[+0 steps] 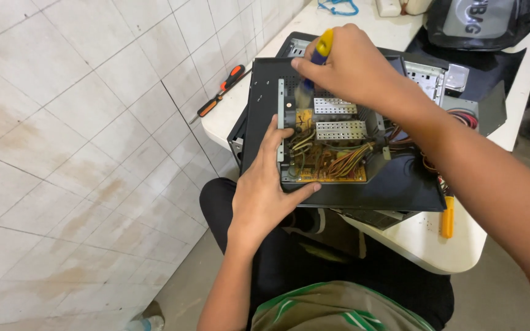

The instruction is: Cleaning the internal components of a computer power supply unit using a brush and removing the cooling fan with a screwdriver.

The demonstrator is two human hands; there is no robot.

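An opened power supply unit with a yellow circuit board, silver heat sinks and bundled wires rests on a black computer case panel. My left hand grips the unit's near-left corner, thumb along its front edge. My right hand is closed around a brush with a yellow and blue handle, its bristles down over the unit's far-left part by the heat sinks.
An orange and black screwdriver lies on the white table at the left edge. A yellow-handled tool lies near the front right. A dark bag sits at the back. A tiled wall is on the left.
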